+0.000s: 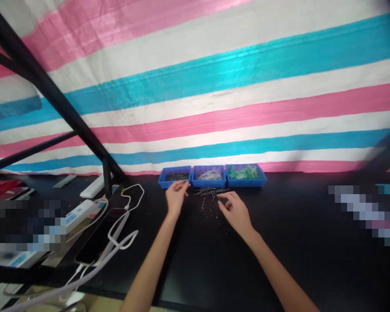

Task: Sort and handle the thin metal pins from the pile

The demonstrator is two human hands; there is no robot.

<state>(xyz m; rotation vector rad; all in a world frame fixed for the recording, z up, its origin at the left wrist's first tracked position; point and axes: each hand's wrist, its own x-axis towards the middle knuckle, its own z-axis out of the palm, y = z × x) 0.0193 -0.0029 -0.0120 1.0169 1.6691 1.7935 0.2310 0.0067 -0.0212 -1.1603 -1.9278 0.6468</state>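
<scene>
Three blue bins stand in a row at the back of the black table. The left bin (pixel 175 183) holds dark screws, the middle bin (pixel 208 183) clear plastic pieces, and the right bin (pixel 246 183) green pieces. Several long screws (pixel 209 191) lie in a loose pile in front of them. My left hand (pixel 177 196) is just in front of the left bin, its fingers pinched together; what they hold, if anything, is too small to tell. My right hand (pixel 234 209) is at the right side of the pile, thumb and forefinger close together on something small and unclear.
White cables (pixel 117 240), a dark phone (pixel 95 242) and a white power strip (pixel 79 216) lie on the left. A black metal frame (pixel 61 108) rises there. Small bits (pixel 216 216) are scattered on the table (pixel 299 255). A striped sheet (pixel 214 95) hangs behind.
</scene>
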